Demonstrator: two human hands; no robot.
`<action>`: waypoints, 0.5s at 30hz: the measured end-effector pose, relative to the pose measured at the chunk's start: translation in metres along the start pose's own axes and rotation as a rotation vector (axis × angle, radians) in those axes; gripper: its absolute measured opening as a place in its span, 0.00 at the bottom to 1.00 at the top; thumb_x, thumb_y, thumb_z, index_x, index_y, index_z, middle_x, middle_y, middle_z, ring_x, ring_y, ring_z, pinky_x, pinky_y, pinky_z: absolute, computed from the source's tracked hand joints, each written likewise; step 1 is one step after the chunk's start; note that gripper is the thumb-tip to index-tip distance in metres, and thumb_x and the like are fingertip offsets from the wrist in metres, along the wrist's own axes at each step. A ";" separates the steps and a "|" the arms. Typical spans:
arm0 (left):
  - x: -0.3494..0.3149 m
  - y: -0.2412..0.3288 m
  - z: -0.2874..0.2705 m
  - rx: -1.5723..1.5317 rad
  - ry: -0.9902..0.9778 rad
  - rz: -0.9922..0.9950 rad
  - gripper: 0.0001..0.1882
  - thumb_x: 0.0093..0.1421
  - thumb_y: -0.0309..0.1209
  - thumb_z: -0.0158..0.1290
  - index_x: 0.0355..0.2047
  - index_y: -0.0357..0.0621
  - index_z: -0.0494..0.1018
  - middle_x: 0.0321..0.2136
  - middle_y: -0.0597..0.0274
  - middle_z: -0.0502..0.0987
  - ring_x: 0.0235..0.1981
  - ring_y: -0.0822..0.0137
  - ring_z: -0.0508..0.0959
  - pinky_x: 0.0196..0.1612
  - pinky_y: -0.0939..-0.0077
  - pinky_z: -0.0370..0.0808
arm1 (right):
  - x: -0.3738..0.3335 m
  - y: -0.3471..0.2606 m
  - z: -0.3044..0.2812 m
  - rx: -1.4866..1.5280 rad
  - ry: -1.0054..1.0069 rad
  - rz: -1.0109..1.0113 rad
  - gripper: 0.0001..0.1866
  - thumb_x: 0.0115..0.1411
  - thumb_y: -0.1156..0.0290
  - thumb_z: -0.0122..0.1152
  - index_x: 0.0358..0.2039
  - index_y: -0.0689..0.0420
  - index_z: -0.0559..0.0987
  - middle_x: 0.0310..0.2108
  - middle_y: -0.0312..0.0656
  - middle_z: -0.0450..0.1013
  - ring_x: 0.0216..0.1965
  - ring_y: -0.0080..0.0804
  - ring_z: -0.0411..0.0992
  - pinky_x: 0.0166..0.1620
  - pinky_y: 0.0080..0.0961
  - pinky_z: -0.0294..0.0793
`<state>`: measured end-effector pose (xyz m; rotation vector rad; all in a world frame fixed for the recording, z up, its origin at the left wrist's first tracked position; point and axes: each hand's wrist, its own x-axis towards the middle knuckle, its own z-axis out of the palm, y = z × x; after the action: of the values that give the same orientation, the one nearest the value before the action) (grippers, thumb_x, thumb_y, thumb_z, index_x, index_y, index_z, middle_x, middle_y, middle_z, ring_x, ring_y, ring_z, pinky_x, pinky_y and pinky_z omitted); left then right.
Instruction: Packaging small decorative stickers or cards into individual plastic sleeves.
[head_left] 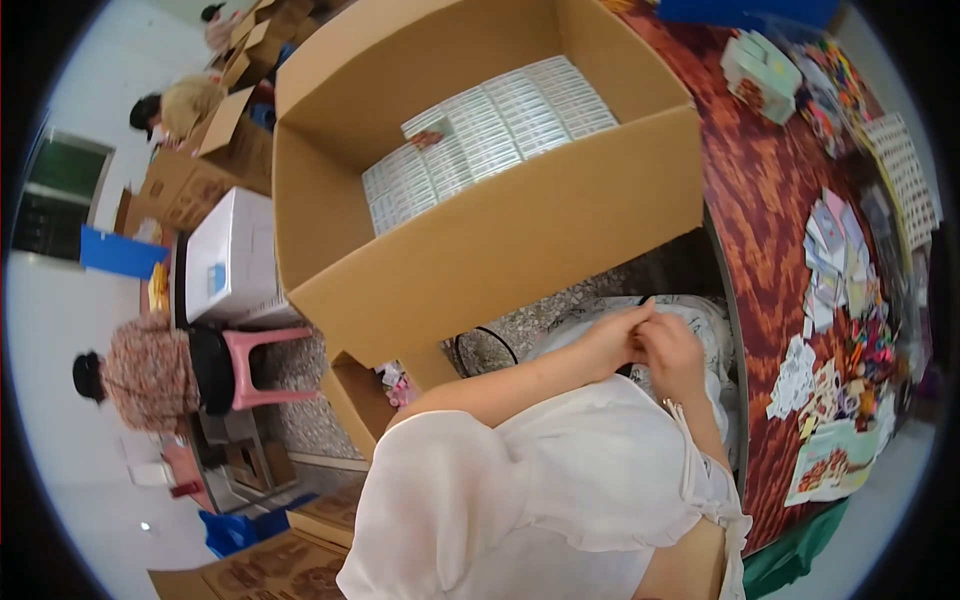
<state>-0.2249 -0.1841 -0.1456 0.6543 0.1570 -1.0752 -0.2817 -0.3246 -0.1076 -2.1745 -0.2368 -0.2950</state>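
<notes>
Hands (671, 348) touch each other, partly curled (whether around something, I cannot tell), near the cardboard box (520, 235).

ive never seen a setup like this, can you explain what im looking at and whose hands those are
No machine here: these are a person's bare hands. The one picture comes from a wide fisheye camera on their head, looking down, so straight edges bend near the rim.

The left hand and right hand meet in front of the body; whether anything is between the fingers can't be seen.

Ahead is a big open carton with rows of small white packs inside. On the right, a red-brown table bears loose paper pieces and small colourful items. At left, another person sits by a pink stool.
</notes>
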 end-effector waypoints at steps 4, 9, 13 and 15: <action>-0.027 0.000 -0.059 -0.085 0.213 0.041 0.14 0.69 0.41 0.51 0.39 0.43 0.75 0.36 0.60 0.78 0.39 0.64 0.78 0.46 0.66 0.76 | 0.011 -0.014 0.024 0.046 -0.182 -0.164 0.08 0.56 0.80 0.61 0.38 0.62 0.80 0.38 0.47 0.75 0.39 0.46 0.75 0.41 0.32 0.75; -0.127 0.008 -0.138 0.044 0.570 -0.180 0.11 0.66 0.41 0.55 0.38 0.47 0.76 0.33 0.67 0.78 0.35 0.71 0.78 0.41 0.74 0.76 | 0.003 -0.016 0.015 0.057 -0.242 -0.038 0.09 0.55 0.79 0.63 0.38 0.62 0.80 0.36 0.47 0.76 0.37 0.45 0.76 0.40 0.33 0.75; -0.243 0.008 -0.247 -0.120 0.621 -0.070 0.11 0.67 0.34 0.51 0.28 0.45 0.69 0.24 0.65 0.70 0.28 0.70 0.70 0.29 0.77 0.69 | -0.001 -0.006 0.015 0.088 -0.267 0.088 0.09 0.56 0.75 0.63 0.38 0.60 0.80 0.33 0.45 0.75 0.36 0.46 0.75 0.38 0.34 0.75; -0.276 0.047 -0.248 -0.273 0.594 -0.026 0.10 0.67 0.35 0.50 0.30 0.44 0.70 0.25 0.64 0.71 0.27 0.69 0.69 0.27 0.79 0.69 | -0.003 -0.003 0.017 0.071 -0.237 0.112 0.09 0.57 0.75 0.62 0.39 0.62 0.80 0.33 0.46 0.75 0.36 0.46 0.75 0.39 0.33 0.74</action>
<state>-0.2717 0.1813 -0.2077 0.7073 0.8130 -0.8370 -0.2837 -0.3095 -0.1158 -2.1414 -0.2528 0.0345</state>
